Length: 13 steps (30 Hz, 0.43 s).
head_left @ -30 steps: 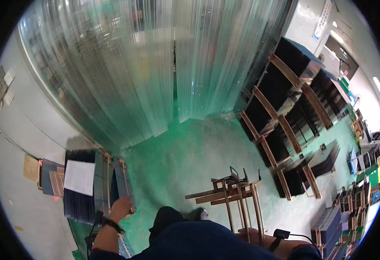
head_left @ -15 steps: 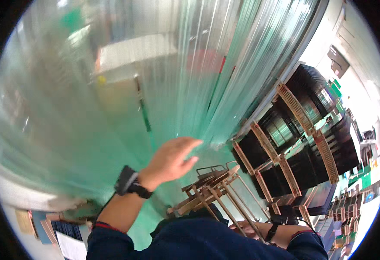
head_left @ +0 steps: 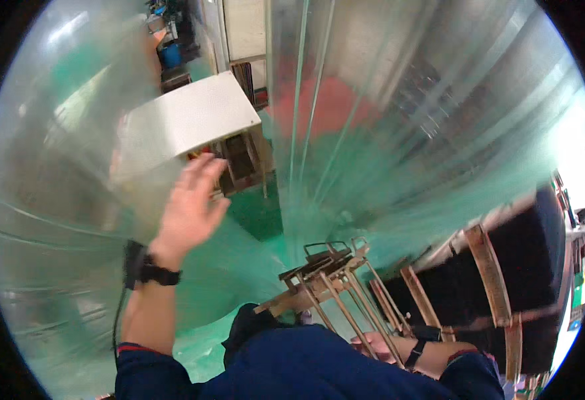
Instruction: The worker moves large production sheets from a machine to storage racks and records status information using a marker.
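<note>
A clear plastic strip curtain [head_left: 66, 200] hangs in front of me, parted near the middle. My left hand [head_left: 189, 213] is raised with its fingers stretched and slightly blurred, against the curtain's left part; nothing is in it. Low at my right side, my right hand [head_left: 372, 344] is closed around the rods of a rusty metal rack [head_left: 332, 273] with long thin bars and loop handles. Those bars partly hide its fingers.
Through the gap stand a white-topped table [head_left: 192, 113] and, beyond it, a blue container [head_left: 170, 55]. A red shape [head_left: 332, 103] shows blurred behind the strips. To the right are black panels [head_left: 532, 267] with brown slatted rails. The floor [head_left: 256, 210] is green.
My left hand has moved left and up, and the curtain has parted, baring the white-topped table. I have come closer to the curtain, with the rack still in my right hand.
</note>
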Available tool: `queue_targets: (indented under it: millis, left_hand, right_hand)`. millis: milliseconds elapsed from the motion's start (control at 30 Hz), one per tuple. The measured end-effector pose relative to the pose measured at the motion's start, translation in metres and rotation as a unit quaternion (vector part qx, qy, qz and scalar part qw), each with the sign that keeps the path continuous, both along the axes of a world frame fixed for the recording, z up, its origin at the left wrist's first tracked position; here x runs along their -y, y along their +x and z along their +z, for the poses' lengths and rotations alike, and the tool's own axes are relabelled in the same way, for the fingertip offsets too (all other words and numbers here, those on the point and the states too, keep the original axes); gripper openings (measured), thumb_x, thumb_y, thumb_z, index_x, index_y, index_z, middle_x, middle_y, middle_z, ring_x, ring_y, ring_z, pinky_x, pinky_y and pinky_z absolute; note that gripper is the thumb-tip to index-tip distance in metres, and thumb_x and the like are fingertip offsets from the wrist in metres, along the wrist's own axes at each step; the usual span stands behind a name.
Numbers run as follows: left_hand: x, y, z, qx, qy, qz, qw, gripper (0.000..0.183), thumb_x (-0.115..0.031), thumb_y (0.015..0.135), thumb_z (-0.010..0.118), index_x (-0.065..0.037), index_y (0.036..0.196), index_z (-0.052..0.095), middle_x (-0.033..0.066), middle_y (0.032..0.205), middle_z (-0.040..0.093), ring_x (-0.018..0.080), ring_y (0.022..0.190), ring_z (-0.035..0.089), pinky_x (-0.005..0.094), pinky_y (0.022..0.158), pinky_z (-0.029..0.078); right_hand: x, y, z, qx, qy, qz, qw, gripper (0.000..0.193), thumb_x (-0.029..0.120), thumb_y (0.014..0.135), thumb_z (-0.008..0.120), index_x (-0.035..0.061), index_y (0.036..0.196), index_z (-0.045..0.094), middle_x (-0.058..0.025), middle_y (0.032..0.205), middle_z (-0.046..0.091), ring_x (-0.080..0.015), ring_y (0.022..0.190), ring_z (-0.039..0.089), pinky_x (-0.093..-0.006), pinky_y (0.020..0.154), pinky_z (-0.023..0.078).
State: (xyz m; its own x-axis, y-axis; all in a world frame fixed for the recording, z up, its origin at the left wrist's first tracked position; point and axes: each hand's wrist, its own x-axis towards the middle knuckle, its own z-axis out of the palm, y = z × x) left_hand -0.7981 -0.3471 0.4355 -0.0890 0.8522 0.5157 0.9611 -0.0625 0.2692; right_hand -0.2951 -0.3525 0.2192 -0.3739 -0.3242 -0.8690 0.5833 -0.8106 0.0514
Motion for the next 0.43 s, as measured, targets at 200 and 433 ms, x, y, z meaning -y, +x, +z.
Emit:
queue_targets:
  millis: [200, 433]
  left_hand:
    - [-0.081, -0.211, 0.026, -0.206, 0.125, 0.219, 0.946, 0.053, -0.014, 0.086, 0.069, -0.007, 0.136, 0.055, 0.0150, 0.141, 0.054, 0.0360, 0.134, 0.046, 0.0487, 0.113, 0.033]
    - [-0.217, -0.314, -0.026, -0.012, 0.238, 0.253, 0.938, 0.049, -0.010, 0.087, 0.070, -0.005, 0.134, 0.056, 0.0178, 0.137, 0.055, 0.0361, 0.129, 0.048, 0.0468, 0.109, 0.036]
  right_hand:
    - [-0.130, -0.077, -0.009, 0.002, 0.165, -0.085, 0.983, 0.034, 0.046, 0.095, 0.061, 0.0125, 0.099, 0.065, 0.0004, 0.075, 0.065, -0.0115, 0.062, 0.060, -0.0284, 0.050, 0.043]
    - [-0.223, -0.096, 0.015, -0.156, 0.226, -0.290, 0.917, 0.041, 0.037, 0.096, 0.065, 0.0032, 0.119, 0.060, -0.0087, 0.114, 0.067, -0.0199, 0.099, 0.066, -0.0332, 0.085, 0.054]
